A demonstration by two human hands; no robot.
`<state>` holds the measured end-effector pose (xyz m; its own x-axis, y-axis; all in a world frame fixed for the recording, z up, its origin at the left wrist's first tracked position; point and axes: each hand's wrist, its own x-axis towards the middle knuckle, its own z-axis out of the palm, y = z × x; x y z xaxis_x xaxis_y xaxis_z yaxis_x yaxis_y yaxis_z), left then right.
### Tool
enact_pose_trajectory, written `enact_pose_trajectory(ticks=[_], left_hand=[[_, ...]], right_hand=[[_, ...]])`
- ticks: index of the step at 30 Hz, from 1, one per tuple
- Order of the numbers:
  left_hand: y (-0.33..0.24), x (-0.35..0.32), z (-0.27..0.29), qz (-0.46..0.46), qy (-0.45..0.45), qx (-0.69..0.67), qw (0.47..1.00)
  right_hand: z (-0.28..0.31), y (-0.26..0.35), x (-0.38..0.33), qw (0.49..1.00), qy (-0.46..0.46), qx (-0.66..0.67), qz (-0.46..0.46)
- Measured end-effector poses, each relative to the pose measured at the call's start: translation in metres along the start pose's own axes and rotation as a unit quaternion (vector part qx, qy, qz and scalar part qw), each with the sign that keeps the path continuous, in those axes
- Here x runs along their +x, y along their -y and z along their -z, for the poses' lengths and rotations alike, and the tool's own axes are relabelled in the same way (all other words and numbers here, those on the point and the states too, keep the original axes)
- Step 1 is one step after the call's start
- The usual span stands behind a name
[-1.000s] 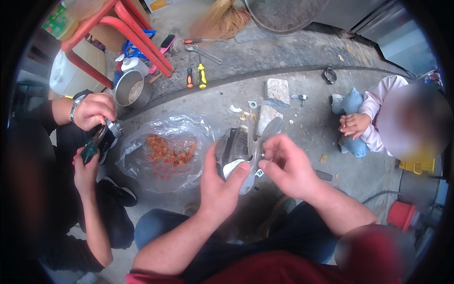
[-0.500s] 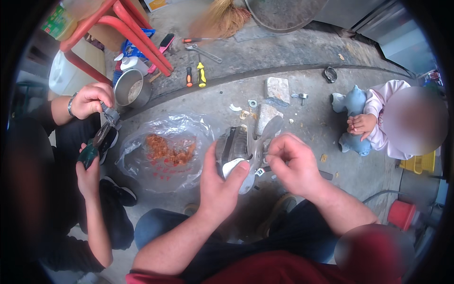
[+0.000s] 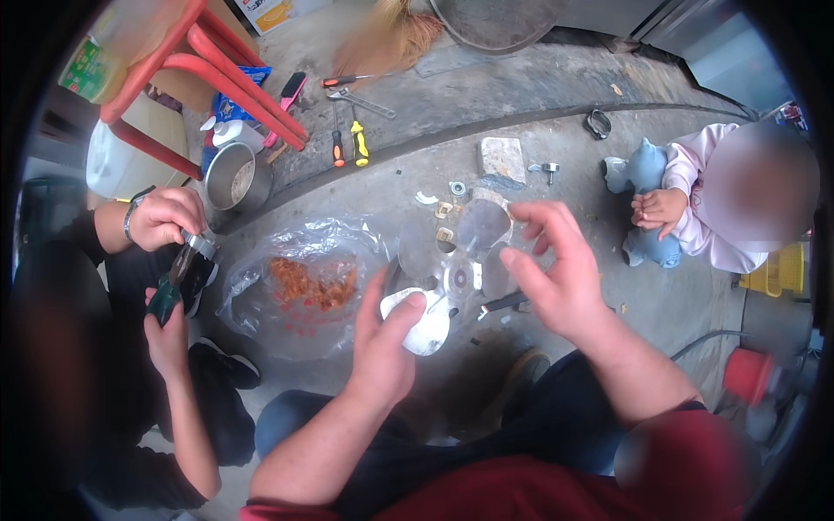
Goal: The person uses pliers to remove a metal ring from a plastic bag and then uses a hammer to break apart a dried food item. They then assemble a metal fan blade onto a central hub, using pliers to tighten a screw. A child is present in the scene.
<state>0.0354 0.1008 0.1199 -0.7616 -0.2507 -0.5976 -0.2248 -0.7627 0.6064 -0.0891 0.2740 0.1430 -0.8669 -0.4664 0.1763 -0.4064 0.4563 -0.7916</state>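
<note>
A white curved piece (image 3: 423,323) is gripped in the left hand (image 3: 382,347) above the concrete floor (image 3: 556,104); the right hand (image 3: 556,278) is held open, fingers spread, beside a clear plastic bag (image 3: 295,291) of reddish bits.

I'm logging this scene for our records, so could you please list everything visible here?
White piece: one, white, in the left hand.
Plastic bag: one, clear with orange-red bits, on the ground left of the hands.
Metal pot: one, grey, by the stool.
Stool: one, red, upper left.
Screwdrivers: two, orange and yellow, on the ledge.
Wrench: one, silver, above them.
Stuffed toy: one, blue, held by a child at right.
Co-worker's hands: two, far left, holding pliers.
Left hand: grip on the white piece.
Right hand: open, fingers spread.
</note>
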Motion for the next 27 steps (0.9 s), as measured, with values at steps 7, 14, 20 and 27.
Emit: enact_pose_trajectory(ticks=[7,14,20,27], left_hand=[[-0.01,0.008,0.002,0.11,0.132,-0.151,0.973],[-0.005,0.019,0.009,0.222,0.146,-0.091,0.96],[0.017,0.024,0.021,0.19,0.105,-0.028,0.976],[0.043,0.019,0.027,0.148,-0.109,0.107,0.977]], right_hand=[[0.011,-0.009,0.007,0.882,0.144,0.403,-0.197],[0.026,-0.006,0.006,0.841,0.096,0.498,-0.188],[0.018,-0.001,0.015,0.867,-0.014,0.47,-0.165],[-0.056,0.028,0.07,0.8,0.088,0.524,-0.279]])
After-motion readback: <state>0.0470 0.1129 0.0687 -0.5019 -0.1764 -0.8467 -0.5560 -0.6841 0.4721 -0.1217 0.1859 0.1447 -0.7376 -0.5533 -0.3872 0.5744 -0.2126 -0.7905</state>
